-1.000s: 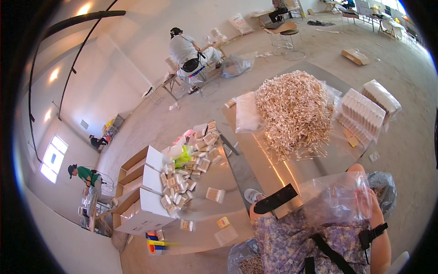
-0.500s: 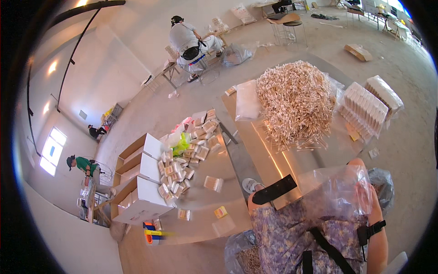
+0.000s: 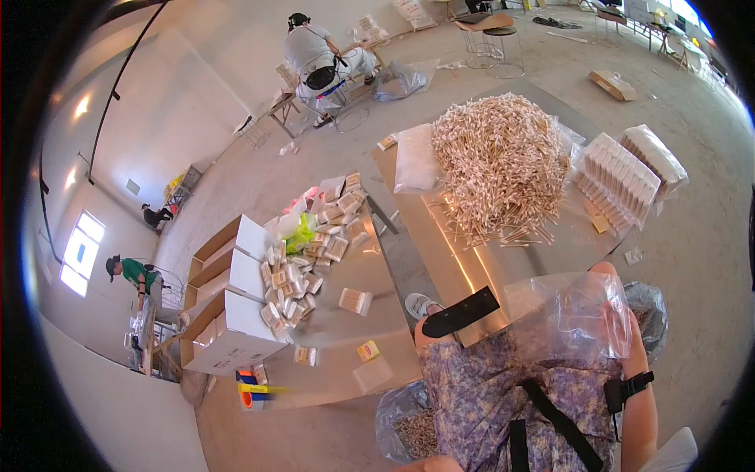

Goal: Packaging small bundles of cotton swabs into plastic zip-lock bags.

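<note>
A clear plastic bag [image 3: 562, 315] is spread over my lap, on patterned purple cloth [image 3: 472, 385]. My right hand [image 3: 619, 318] grips the bag's right side; the plastic partly covers its fingers. A black band with a small box [image 3: 627, 389] is round that wrist. At the lower edge a small part of my left hand or forearm [image 3: 432, 465] shows; its fingers are hidden. A wide black strap [image 3: 461, 312] lies at my left knee. In front of me, a big heap of cotton swabs [image 3: 499, 169] covers part of a metal table [image 3: 464, 271].
Stacked packs [image 3: 617, 179] and a pale plastic sheet [image 3: 416, 160] flank the heap. Left, another metal table [image 3: 338, 393] holds many swab packs [image 3: 295, 287], white cartons [image 3: 236, 322] and tape rolls [image 3: 253, 389]. Bags of swabs [image 3: 413, 433] stand on the floor. Other people [image 3: 318, 59] sit farther off.
A bit of my left hand or forearm has come in at the lower edge. The whole view has shifted slightly; my right hand stays on the plastic bag.
</note>
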{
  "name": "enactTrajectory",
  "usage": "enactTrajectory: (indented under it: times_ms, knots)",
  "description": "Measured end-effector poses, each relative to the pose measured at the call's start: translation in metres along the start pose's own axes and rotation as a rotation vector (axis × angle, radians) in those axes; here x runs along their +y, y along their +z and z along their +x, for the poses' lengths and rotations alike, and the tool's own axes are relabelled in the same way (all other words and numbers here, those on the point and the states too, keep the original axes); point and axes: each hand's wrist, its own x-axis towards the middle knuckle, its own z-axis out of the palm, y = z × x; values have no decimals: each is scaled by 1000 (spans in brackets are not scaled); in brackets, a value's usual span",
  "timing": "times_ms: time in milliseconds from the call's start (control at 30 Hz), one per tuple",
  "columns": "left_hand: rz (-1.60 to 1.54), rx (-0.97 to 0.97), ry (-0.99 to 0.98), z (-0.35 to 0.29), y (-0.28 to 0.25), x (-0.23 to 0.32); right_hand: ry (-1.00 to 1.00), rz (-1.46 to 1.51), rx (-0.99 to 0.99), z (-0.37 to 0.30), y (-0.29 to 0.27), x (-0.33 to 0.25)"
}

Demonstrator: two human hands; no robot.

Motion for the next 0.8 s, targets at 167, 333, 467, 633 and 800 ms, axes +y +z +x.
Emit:
enactTrajectory:
  times_ms: [167, 333, 467, 633, 800]
  knots:
    - [-34, -55, -77, -9, -5, -3, 95, 173, -191, 3, -37, 2]
    - [-62, -231, -128, -13, -15, -1, -28, 102, -52, -11, 2, 1]
    - [-71, -170, -171, -20, -11, -3, 5, 97, -196, -2, -15, -2]
    - [-157, -135, -234, -22, -13, -11, -70, -191, -171, -1, -45, 8]
    - [-316, -157, -313, -15, -14, -16, -91, -288, -99, -2, -30, 2]
